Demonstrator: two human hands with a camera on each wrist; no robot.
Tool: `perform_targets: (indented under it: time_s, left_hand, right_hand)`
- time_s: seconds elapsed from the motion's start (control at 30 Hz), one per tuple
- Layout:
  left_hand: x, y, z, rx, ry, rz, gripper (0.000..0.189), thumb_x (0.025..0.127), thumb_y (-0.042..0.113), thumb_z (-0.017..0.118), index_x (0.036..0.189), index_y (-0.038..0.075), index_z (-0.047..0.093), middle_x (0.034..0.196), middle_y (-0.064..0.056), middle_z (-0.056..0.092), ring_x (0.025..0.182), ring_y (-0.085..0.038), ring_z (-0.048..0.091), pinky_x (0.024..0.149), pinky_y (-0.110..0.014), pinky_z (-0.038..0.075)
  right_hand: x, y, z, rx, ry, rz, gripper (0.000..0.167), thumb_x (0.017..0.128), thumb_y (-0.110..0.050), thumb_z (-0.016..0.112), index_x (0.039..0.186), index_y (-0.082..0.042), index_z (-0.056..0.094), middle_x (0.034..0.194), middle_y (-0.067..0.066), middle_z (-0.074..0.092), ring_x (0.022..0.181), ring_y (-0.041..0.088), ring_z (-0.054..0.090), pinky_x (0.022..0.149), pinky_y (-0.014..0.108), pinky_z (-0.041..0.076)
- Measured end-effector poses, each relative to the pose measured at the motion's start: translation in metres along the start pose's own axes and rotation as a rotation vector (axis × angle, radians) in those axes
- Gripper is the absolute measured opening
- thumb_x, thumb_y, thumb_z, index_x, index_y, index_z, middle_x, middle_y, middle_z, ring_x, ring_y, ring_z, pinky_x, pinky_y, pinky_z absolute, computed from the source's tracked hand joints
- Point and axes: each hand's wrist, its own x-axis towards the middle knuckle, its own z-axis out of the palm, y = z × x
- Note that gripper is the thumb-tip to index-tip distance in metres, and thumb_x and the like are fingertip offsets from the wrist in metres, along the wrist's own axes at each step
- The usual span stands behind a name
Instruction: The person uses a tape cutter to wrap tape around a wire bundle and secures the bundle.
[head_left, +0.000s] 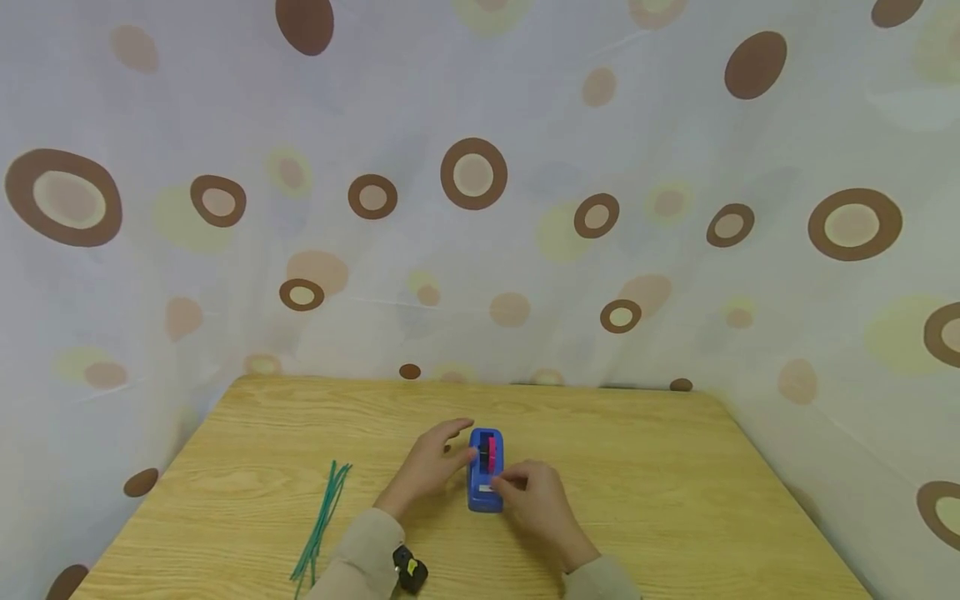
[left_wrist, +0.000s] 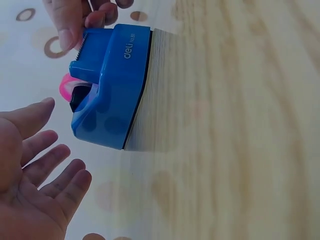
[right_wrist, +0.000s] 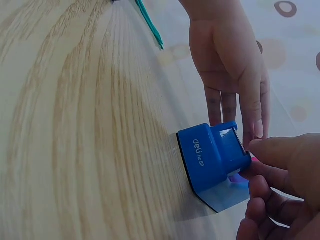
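Observation:
A blue tape dispenser point(head_left: 474, 492) with a pink tape roll point(head_left: 492, 454) stands upright on the wooden table, "deli" printed on its side. My right hand point(head_left: 542, 504) is at its near end, thumb and index finger pinching the tape end right at the serrated cutter point(right_wrist: 240, 141). The clear tape itself barely shows between the fingertips. On the dispenser's other side, my left hand point(head_left: 429, 462) has its fingers spread and relaxed, holding nothing. In the left wrist view the left palm point(left_wrist: 30, 175) faces the dispenser, with the thumb close to the pink roll.
Several thin green strips point(head_left: 324, 521) lie in a loose bundle on the table point(head_left: 225, 500), left of my left forearm. A small black device with a yellow mark point(head_left: 410, 570) is beside the left sleeve. A patterned curtain point(head_left: 480, 275) hangs behind the table's far edge.

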Motion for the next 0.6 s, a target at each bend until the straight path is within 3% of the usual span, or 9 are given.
perform_targets:
  time_s: [0.13,0.4,0.6]
  left_hand:
    - [0.002,-0.0014,0.0009,-0.003,-0.009,0.031,0.048,0.099,0.018,0.063,0.142,0.002,0.049,0.145,-0.016,0.048,0.129,-0.038,0.047,0.101,-0.048,0.044]
    - [0.005,-0.0034,0.0031,-0.009,-0.026,0.011,0.047,0.098,0.015,0.063,0.142,0.003,0.05,0.146,-0.014,0.048,0.134,-0.033,0.045,0.102,-0.046,0.043]
    - [0.0072,-0.0035,0.006,-0.014,-0.045,0.022,0.045,0.098,0.013,0.063,0.14,0.0,0.052,0.144,-0.015,0.051,0.134,-0.032,0.045,0.102,-0.047,0.043]
  right_hand:
    - [-0.0001,-0.0003,0.002,0.025,-0.018,0.043,0.014,0.09,-0.018,0.073,0.085,-0.005,0.076,0.076,-0.002,0.067,0.068,0.01,0.057,0.061,0.025,0.049]
    - [-0.0008,0.0013,0.0057,0.144,-0.045,0.193,0.016,0.091,-0.019,0.073,0.089,-0.003,0.076,0.08,0.002,0.068,0.074,0.015,0.058,0.063,0.029,0.05]
    - [0.0008,0.0019,0.0071,0.206,-0.023,0.235,0.014,0.09,-0.016,0.073,0.09,-0.002,0.075,0.084,0.002,0.068,0.078,0.015,0.056,0.065,0.028,0.048]
